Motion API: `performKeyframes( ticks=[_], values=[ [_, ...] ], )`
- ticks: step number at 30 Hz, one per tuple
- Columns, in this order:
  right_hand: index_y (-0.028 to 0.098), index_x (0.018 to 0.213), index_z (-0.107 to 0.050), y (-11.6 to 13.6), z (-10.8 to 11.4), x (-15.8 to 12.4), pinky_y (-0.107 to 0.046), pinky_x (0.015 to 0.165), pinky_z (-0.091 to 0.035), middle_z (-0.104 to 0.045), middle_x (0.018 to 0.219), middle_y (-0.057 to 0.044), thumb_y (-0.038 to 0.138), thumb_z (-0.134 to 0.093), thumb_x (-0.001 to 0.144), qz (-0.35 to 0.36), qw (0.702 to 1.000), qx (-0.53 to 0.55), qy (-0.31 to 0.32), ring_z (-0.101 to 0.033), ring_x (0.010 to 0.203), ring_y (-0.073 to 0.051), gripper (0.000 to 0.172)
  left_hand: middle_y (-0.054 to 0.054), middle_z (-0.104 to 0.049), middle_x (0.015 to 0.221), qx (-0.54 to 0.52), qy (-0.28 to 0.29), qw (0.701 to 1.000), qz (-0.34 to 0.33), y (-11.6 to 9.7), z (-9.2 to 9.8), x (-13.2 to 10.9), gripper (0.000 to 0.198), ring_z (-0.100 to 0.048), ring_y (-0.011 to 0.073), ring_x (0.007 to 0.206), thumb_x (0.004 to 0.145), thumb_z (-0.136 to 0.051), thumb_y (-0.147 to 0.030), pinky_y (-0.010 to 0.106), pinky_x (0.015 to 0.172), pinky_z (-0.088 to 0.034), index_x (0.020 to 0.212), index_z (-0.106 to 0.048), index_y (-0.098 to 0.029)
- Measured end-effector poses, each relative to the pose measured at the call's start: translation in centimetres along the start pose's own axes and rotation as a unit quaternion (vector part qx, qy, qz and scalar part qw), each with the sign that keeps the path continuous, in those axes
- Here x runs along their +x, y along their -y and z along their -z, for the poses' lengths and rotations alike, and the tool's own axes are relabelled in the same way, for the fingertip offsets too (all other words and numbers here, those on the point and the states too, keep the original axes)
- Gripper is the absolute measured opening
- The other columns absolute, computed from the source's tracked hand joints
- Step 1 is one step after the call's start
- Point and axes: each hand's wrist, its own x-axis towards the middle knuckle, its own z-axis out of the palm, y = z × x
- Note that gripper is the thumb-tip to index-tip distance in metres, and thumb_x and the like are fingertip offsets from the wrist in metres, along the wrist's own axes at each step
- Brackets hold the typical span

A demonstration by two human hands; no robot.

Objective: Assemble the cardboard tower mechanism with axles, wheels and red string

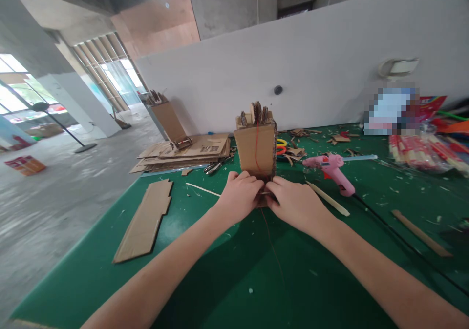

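An upright cardboard box-like model (252,148) with finger-like cardboard strips on top stands at the middle of the table. A red string (257,146) hangs down its front face, and a thin dark string trails onto the table below. At the model's lower end my left hand (242,192) and my right hand (289,199) meet, both closed with fingertips pinched together. What lies between the fingertips is small and mostly hidden. A thin wooden stick (203,189) shows beside my left hand; its other end is out of sight.
A pink glue gun (331,168) with a black cable and a flat wooden stick (328,199) lie right. Left is a cut cardboard piece (144,221). Behind are stacked cardboard sheets (205,146), a second cardboard model (169,121), scissors (281,146) and scraps. Bagged sticks (417,153) sit far right.
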Motion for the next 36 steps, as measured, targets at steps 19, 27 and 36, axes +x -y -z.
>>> performKeyframes(
  ticks=[19, 27, 36],
  values=[
    [0.020, 0.086, -0.056, 0.1, 0.3, 0.0, -0.028, 0.046, -0.020, -0.058, 0.089, -0.001, 0.028, -0.037, 0.090, -0.005, 0.999, 0.023, 0.034, -0.056, 0.060, -0.011, 0.021, 0.005, -0.063, 0.074, -0.006, 0.040, 0.999, 0.036, -1.0, -0.1, 0.1, 0.007, -0.053, 0.0224, 0.081, 0.080, -0.048, -0.018, 0.037, 0.067, -0.031, 0.076, -0.054, -0.017],
    [0.019, 0.088, -0.056, 0.0, 0.1, -0.1, -0.028, 0.046, -0.023, -0.057, 0.089, -0.002, 0.028, -0.034, 0.091, 0.007, 1.000, 0.018, 0.023, -0.058, 0.062, -0.013, 0.024, 0.002, -0.066, 0.077, -0.167, 0.066, 0.980, 0.079, -0.1, 0.4, 0.5, 0.009, -0.056, 0.0215, 0.084, 0.076, -0.058, -0.027, 0.033, 0.071, -0.041, 0.076, -0.063, -0.020],
    [0.020, 0.094, -0.057, -0.1, -0.1, -0.2, -0.028, 0.047, -0.024, -0.059, 0.092, -0.002, 0.027, -0.035, 0.089, 0.007, 1.000, 0.013, 0.016, -0.060, 0.065, -0.015, 0.024, -0.001, -0.068, 0.084, -0.301, -0.027, 0.945, 0.128, -0.2, 0.9, -0.2, 0.022, -0.061, 0.0140, 0.080, 0.074, -0.050, -0.009, 0.028, 0.076, -0.047, 0.088, -0.063, -0.021]
  ],
)
